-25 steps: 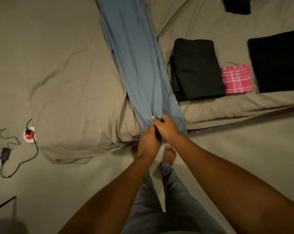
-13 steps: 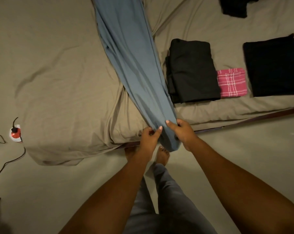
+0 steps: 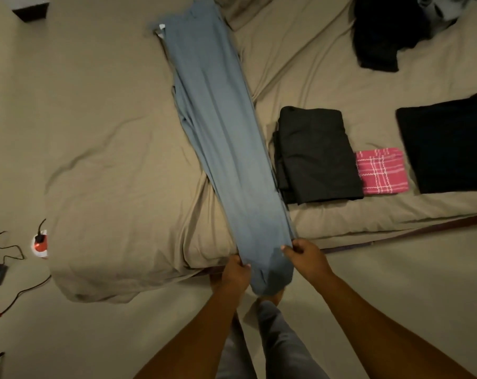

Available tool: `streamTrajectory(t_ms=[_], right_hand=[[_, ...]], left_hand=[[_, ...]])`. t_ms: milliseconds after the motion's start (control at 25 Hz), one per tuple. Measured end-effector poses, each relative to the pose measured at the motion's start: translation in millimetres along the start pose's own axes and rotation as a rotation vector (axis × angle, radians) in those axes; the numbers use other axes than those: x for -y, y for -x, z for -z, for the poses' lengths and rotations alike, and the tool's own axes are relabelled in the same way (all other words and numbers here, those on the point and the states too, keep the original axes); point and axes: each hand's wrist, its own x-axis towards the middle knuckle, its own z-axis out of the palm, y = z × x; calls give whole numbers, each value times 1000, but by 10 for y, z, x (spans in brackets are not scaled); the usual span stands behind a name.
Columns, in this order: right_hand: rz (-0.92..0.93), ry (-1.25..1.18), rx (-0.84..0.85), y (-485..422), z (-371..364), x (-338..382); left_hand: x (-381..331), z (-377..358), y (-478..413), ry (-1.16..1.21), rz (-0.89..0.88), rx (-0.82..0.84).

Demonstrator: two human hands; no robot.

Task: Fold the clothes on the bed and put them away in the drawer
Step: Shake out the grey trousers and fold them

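Head camera: A person stands at the edge of a bed (image 3: 108, 160) with a long blue-grey garment (image 3: 226, 149) laid lengthwise across the sheet, its near end hanging over the mattress edge. The left hand (image 3: 236, 274) pinches one side of that end and the right hand (image 3: 307, 255) pinches the other, thumbs on top. The cloth looks thin, soft and light. It drapes and creases readily, so it is best taken by the corners and kept lightly taut. A small pale tag (image 3: 160, 26) shows at the far end, too small to read, and no other writing or brand is visible. A folded black garment (image 3: 316, 154), a pink checked cloth (image 3: 381, 170) and a second black fold (image 3: 445, 146) lie alongside. The drawer is not in view.
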Motion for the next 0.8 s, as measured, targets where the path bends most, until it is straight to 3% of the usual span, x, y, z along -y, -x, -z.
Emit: streamTrajectory(t_ms=[120, 240, 400, 520, 640, 800], right_hand=[[46, -64, -10, -156, 42, 297], [108, 15, -65, -290, 111, 464], [23, 68, -212, -176, 84, 376], [-60, 220, -220, -76, 65, 332], [132, 330, -251, -51, 138, 571], [419, 298, -232, -158, 171, 1376]], left_hand=[[-97, 22, -129, 136, -122, -47], [-248, 49, -164, 232, -113, -147], [-285, 1, -123, 66, -58, -182], [-407, 38, -82, -174, 11, -80], [-553, 189, -89, -240, 1, -196], [-1056, 532, -217, 10, -142, -353]])
